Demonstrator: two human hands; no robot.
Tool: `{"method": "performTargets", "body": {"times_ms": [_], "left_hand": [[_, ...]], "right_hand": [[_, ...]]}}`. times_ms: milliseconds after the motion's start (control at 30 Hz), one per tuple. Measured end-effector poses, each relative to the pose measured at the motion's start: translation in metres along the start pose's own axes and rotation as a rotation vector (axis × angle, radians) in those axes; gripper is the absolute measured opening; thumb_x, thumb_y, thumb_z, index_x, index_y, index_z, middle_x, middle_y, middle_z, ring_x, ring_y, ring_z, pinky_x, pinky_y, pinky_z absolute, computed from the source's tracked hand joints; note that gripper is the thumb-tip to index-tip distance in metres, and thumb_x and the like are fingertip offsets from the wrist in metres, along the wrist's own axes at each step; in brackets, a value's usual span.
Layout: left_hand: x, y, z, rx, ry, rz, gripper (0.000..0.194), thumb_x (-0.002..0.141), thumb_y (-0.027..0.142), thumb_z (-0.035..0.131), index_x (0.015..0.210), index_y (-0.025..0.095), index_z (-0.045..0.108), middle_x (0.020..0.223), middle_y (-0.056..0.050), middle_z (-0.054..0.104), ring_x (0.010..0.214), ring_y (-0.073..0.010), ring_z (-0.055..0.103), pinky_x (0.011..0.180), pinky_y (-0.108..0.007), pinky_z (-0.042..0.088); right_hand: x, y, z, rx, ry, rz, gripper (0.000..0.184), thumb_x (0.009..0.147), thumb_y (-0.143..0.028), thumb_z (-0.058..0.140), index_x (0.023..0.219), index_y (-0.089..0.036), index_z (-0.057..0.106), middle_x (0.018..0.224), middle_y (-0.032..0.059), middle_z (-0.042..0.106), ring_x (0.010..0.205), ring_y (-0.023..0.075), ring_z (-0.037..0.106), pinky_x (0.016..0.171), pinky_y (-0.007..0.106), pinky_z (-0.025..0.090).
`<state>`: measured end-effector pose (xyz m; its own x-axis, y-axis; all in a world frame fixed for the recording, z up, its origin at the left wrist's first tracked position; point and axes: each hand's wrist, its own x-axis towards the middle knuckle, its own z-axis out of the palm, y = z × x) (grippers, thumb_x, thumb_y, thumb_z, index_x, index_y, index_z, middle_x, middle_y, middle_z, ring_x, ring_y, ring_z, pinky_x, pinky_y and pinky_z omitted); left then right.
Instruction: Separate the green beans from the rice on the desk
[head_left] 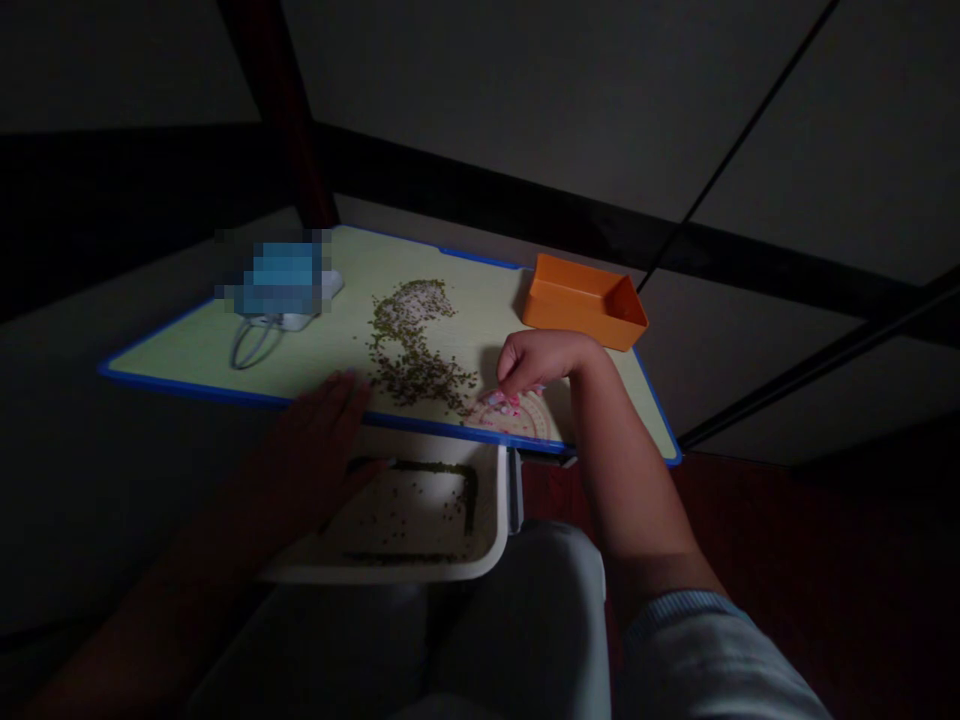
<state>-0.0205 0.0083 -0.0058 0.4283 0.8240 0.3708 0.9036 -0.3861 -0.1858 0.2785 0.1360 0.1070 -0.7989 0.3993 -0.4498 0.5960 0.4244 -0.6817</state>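
Dim walls are closing round a pale tabletop (pixel 480 325) edged in blue, with most of the light falling on its middle and right. Grains (pixel 409 335), green and darker brown mixed, are lying loose there in a patch whose long axis is running from the back towards the front edge.

Just right of the patch's near end, pink bits (pixel 507 404) are sitting on a protractor (pixel 538 422), close to the front edge. The right hand (pixel 544 358) is hanging directly above them, so the bits are lying right under its fingers, while the grains are spreading away to its left. Of the two hands, the right is clearly nearer the bits; the left hand (pixel 315 430) is lying just beside the grains, on their other side.

The right forearm is coming up over the front edge, the wrist is bending sharply inward, and the fingers are curling down; whether they are pinching anything, I can't say. The left hand is reaching across the edge in shadow, its fingers stretching out straight and apparently gripping nothing, its thumb extending over a white tray (pixel 491 520). Behind the right hand, an orange box (pixel 577 322) is standing.
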Motion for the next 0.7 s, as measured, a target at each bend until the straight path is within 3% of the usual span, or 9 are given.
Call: {"method": "performTargets", "body": {"times_ms": [333,700], "left_hand": [[-0.0033,-0.0026,0.0054,-0.020,0.026,-0.004,0.084,0.083,0.061,0.040,0.144,0.004,0.032,0.151,-0.027,0.040,0.143,-0.0353,0.038,0.115,-0.049,0.037],[-0.0003,0.0006,-0.0010,-0.053,-0.033,-0.027,0.082,0.083,0.058,0.040,0.143,0.003,0.033,0.152,-0.028,0.038,0.145,-0.0358,0.034,0.116,-0.051,0.035]], "right_hand": [[0.0013,0.0002,0.0010,-0.016,-0.008,0.033,0.025,0.080,-0.031,0.068,0.064,-0.011,0.068,0.044,-0.0078,0.045,0.047,0.0050,0.036,0.054,0.024,0.026],[-0.0055,-0.0010,-0.0030,-0.020,0.042,0.125,0.024,0.074,-0.034,0.071,0.066,-0.011,0.072,0.044,-0.0065,0.050,0.044,0.0054,0.042,0.050,0.022,0.029]]}}
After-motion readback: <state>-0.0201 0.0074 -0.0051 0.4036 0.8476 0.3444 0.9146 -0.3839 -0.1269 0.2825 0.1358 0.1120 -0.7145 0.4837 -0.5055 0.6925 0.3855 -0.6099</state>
